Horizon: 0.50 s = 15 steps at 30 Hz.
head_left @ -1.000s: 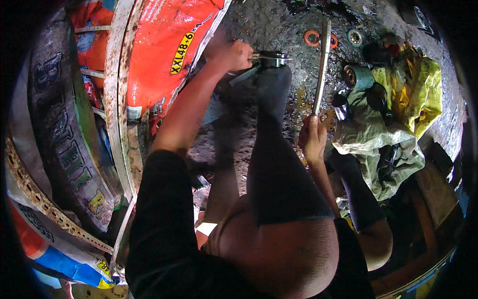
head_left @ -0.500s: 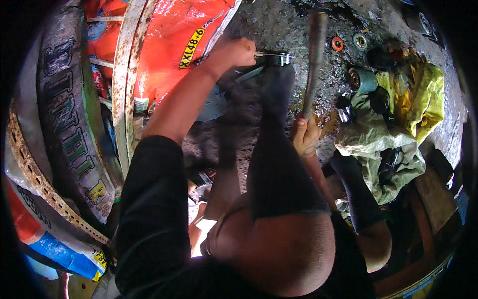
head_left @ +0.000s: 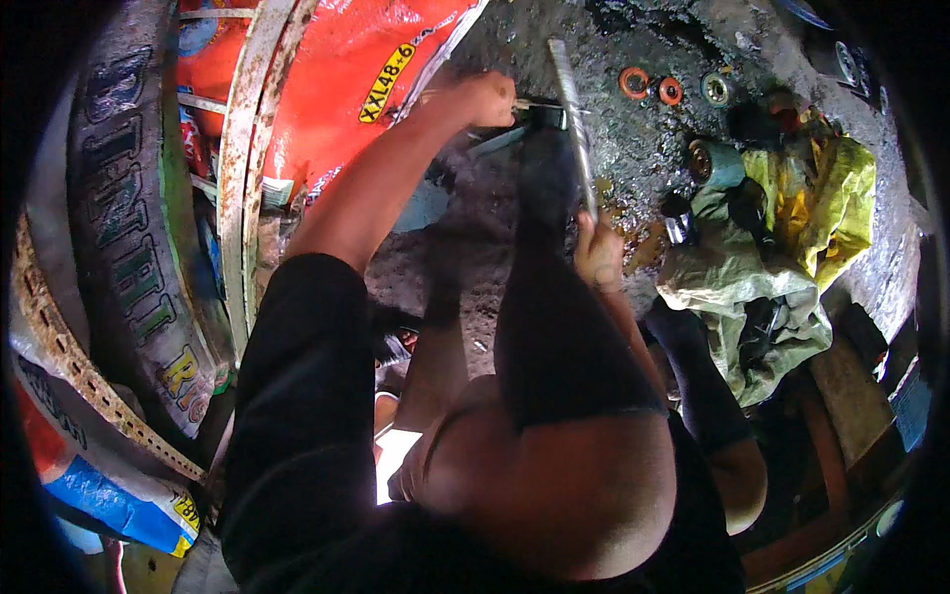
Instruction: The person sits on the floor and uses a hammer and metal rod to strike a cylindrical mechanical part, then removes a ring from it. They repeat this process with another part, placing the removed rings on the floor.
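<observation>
Bounding the left: a dark lettered sheet (head_left: 129, 228) and a perforated metal strip (head_left: 84, 371) wall off that side.
Rusted rails (head_left: 240, 148): they run along the red sack (head_left: 336, 89), seemingly holding it back like a rack; they form a hard edge close to the left arm.
Left hand (head_left: 487, 99): closed in a fist around a thin metal rod (head_left: 537, 104), beside the red sack's pale edge. The arm is stretched out, probably to steady the rod; the sack leaves little room leftward.
Small metal piece (head_left: 549, 118): at the rod's right end, just beyond the dark tip of the covered leg (head_left: 574, 346). It is dim, so its shape, and whether rod or leg touches it, cannot be told.
Metal bar (head_left: 572, 109): its far end leans left, passing in view just right of the small metal piece; any contact is unclear.
Right hand (head_left: 599, 255): gripping the bar by its near end, perhaps to leave most of the length for reach. The covered leg bounds this hand on the left.
Wet ground (head_left: 633, 148): spreads right of the bar, the open room for moving it sideways.
Orange-rimmed wheels (head_left: 633, 83): two lie with a pale wheel (head_left: 714, 89) beyond the bar, likely put aside within reach.
Right edge: a teal roller (head_left: 720, 163), a yellow sack (head_left: 841, 198) and a grey-green sack (head_left: 708, 282) crowd together, limiting movement there.
</observation>
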Available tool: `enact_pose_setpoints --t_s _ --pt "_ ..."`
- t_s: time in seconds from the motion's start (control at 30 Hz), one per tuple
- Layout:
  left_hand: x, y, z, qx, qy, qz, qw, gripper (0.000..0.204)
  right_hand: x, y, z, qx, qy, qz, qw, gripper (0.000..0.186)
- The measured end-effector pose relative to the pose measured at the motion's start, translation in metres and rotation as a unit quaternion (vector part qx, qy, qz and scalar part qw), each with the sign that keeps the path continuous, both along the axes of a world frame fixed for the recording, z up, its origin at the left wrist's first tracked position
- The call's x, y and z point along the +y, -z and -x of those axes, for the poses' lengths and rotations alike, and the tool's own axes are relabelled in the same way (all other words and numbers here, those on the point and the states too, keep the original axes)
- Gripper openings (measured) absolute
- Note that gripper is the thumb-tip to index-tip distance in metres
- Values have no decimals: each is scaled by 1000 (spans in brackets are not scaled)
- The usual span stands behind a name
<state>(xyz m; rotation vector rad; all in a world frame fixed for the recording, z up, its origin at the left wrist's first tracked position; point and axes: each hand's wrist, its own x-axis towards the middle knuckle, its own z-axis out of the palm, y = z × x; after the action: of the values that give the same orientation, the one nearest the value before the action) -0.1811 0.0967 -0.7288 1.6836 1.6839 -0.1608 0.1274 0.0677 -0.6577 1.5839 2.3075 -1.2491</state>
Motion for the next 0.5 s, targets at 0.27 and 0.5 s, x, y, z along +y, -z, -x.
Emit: enact_pose_setpoints --t_s 0.27,0.5 --pt "1 3 2 -15 -58 1 998 37 -4 -5 5 239 43 -99 965 42" --pt "-5 24 6 -1 -46 -38 998 38 13 -22 14 68 43 -20 997 52"
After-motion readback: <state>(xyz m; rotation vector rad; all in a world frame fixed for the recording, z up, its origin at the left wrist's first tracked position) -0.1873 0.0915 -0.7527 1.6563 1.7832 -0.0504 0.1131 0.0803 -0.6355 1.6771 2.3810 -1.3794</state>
